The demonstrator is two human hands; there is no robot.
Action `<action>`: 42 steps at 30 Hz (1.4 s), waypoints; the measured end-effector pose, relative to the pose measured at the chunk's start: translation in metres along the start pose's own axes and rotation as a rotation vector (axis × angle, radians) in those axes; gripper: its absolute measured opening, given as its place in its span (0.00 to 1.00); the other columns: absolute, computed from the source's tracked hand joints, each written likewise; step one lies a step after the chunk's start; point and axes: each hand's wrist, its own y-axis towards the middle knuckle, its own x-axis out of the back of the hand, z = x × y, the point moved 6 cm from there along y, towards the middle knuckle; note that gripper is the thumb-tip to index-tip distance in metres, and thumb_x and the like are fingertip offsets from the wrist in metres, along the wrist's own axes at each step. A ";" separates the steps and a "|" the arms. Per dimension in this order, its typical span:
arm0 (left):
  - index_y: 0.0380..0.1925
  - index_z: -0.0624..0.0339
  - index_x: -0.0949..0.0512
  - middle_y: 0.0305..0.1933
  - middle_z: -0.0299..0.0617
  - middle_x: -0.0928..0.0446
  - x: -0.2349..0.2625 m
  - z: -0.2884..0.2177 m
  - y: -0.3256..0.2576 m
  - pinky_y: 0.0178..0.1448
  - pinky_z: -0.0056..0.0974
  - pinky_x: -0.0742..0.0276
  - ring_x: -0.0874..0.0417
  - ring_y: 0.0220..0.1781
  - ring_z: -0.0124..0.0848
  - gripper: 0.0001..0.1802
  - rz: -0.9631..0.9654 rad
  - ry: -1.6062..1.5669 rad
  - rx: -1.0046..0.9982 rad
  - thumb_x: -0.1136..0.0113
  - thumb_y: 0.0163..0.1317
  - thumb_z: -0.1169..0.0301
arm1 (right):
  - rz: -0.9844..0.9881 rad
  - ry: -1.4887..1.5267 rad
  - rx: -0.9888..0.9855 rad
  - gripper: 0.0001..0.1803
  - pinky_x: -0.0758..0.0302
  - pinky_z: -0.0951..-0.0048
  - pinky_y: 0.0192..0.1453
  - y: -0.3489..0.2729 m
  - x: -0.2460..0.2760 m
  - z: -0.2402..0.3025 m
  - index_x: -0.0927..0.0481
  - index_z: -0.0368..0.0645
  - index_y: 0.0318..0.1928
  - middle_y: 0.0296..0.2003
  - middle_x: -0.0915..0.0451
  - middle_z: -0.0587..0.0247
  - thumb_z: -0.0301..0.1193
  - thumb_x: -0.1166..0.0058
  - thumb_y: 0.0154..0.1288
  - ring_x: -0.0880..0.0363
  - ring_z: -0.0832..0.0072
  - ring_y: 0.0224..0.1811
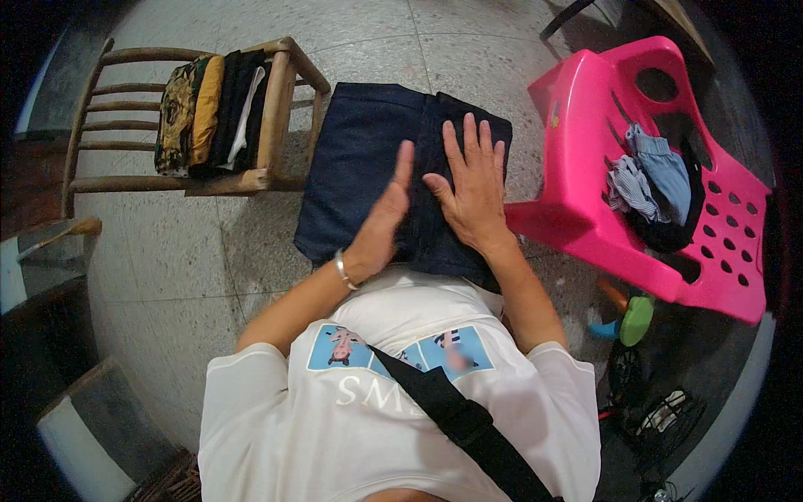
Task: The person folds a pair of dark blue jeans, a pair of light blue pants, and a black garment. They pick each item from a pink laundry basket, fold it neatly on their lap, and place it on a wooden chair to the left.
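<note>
Across my lap lies a dark navy garment (361, 159), denim-like and partly folded, with a crease running down its middle. My right hand (473, 192) rests flat on its right part, fingers stretched and thumb apart. Turned on its edge, my left hand (386, 213) is over the middle of the cloth near the crease, slightly smeared, its fingers straight and holding nothing. Whether the left hand touches the cloth I cannot tell. A light bracelet (344, 270) circles my left wrist.
At left stands a wooden chair (276, 109) bearing a stack of folded clothes (209, 117) in patterned, yellow, black and white. At right, a pink plastic chair (577, 167) holds crumpled blue, striped and black clothing (665, 180). Beneath it sits a green round thing (636, 321).
</note>
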 end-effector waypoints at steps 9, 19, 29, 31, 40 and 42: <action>0.64 0.62 0.43 0.67 0.58 0.47 -0.025 -0.067 -0.006 0.70 0.48 0.50 0.49 0.70 0.53 0.40 0.344 0.786 -0.425 0.40 0.54 0.57 | 0.081 0.197 0.184 0.28 0.63 0.47 0.71 0.000 -0.001 -0.013 0.37 0.45 0.63 0.67 0.46 0.52 0.40 0.58 0.64 0.57 0.54 0.72; 0.67 0.41 0.48 0.73 0.49 0.62 -0.052 -0.001 -0.020 0.68 0.66 0.58 0.64 0.72 0.60 0.52 0.649 1.156 -0.311 0.30 0.41 0.60 | 0.222 -0.328 0.723 0.31 0.58 0.53 0.73 -0.013 0.015 -0.074 0.40 0.57 0.65 0.67 0.44 0.65 0.27 0.59 0.59 0.50 0.67 0.71; 0.66 0.43 0.46 0.71 0.55 0.55 -0.044 -0.017 -0.027 0.67 0.66 0.55 0.53 0.71 0.59 0.56 0.448 1.065 -0.458 0.25 0.34 0.66 | 0.396 -0.251 0.731 0.30 0.47 0.54 0.70 0.020 0.024 -0.032 0.36 0.46 0.60 0.64 0.39 0.60 0.25 0.49 0.53 0.46 0.62 0.69; 0.65 0.49 0.46 0.70 0.56 0.51 -0.038 -0.024 -0.031 0.67 0.64 0.52 0.47 0.70 0.56 0.56 0.338 0.983 -0.512 0.25 0.32 0.65 | 0.520 -0.280 0.661 0.35 0.44 0.54 0.69 0.025 0.032 -0.019 0.35 0.43 0.59 0.63 0.37 0.57 0.22 0.43 0.46 0.43 0.58 0.67; 0.46 0.61 0.25 0.51 0.52 0.24 0.000 -0.056 -0.029 0.55 0.40 0.26 0.22 0.52 0.45 0.27 0.023 0.719 -0.485 0.35 0.40 0.77 | 0.586 -0.008 0.566 0.40 0.41 0.54 0.68 0.025 0.048 -0.003 0.34 0.45 0.58 0.60 0.34 0.57 0.21 0.38 0.38 0.40 0.58 0.66; 0.46 0.63 0.25 0.51 0.54 0.25 0.011 -0.064 -0.029 0.58 0.41 0.30 0.23 0.54 0.45 0.27 0.092 0.709 -0.443 0.36 0.39 0.79 | 0.533 0.081 0.583 0.38 0.42 0.54 0.68 0.025 0.048 -0.012 0.33 0.47 0.58 0.59 0.32 0.58 0.22 0.37 0.39 0.38 0.60 0.65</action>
